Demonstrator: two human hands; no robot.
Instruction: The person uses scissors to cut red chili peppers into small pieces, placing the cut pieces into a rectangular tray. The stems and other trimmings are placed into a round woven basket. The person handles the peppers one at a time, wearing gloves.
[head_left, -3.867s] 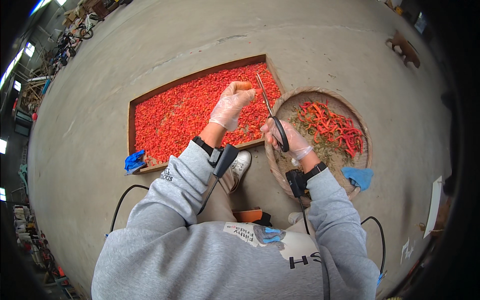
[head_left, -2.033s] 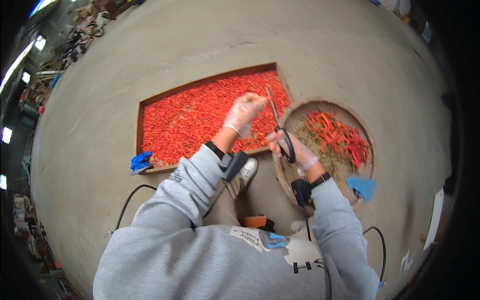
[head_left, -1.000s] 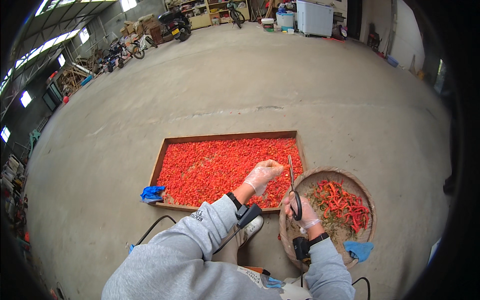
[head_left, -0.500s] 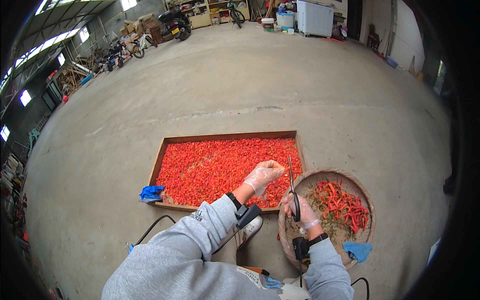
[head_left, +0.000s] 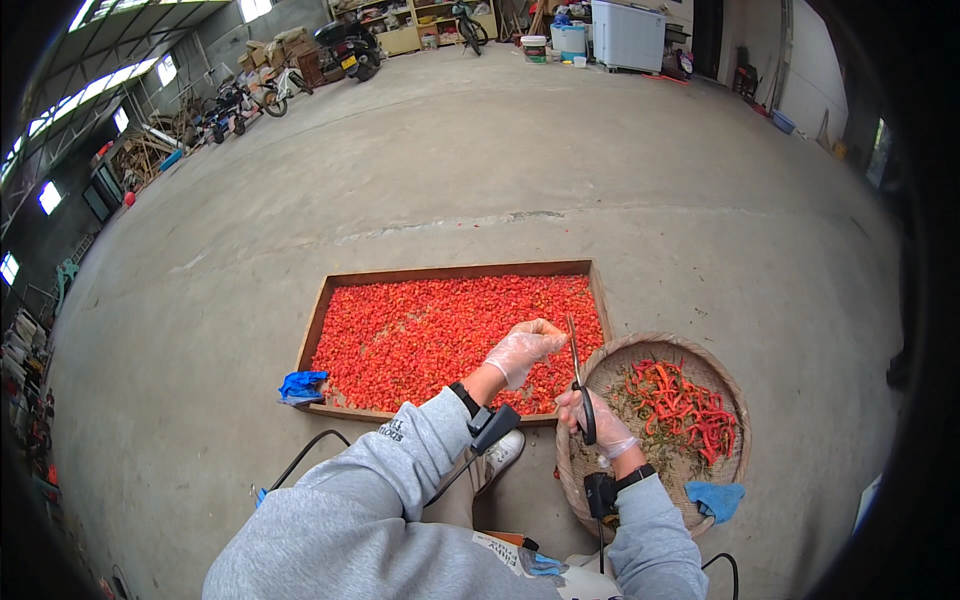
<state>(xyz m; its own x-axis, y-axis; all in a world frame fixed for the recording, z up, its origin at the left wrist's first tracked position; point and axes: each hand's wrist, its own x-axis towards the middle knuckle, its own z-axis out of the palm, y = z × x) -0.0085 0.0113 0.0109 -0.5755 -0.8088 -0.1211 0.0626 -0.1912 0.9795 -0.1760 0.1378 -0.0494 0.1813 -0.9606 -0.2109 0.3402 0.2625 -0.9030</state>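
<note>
My left hand [head_left: 525,352], in a clear plastic glove, is pinched shut over the tray. A small reddish bit shows at its fingertips and looks like the end of a chili pepper; most of it is hidden. Beside those fingertips rise the blades of black-handled scissors [head_left: 575,360]. My right hand [head_left: 603,425], gloved too, is closed round the scissors' handles above the basket's left rim. Below my left hand, the shallow wooden tray [head_left: 450,270] is spread with cut red chili pieces [head_left: 430,330]. Whole red chilies [head_left: 690,410] lie heaped in the round woven basket [head_left: 742,400].
A blue cloth [head_left: 716,500] hangs over the basket's near right rim. Crumpled blue plastic [head_left: 302,387] sits on the tray's near left corner. My shoe [head_left: 500,458] is close to the tray's front edge. Motorbikes [head_left: 350,50] and a white chest freezer [head_left: 628,36] stand far back.
Both hands have shifted slightly left, and the scissors with them. The blades now look closer together beside my left fingertips.
</note>
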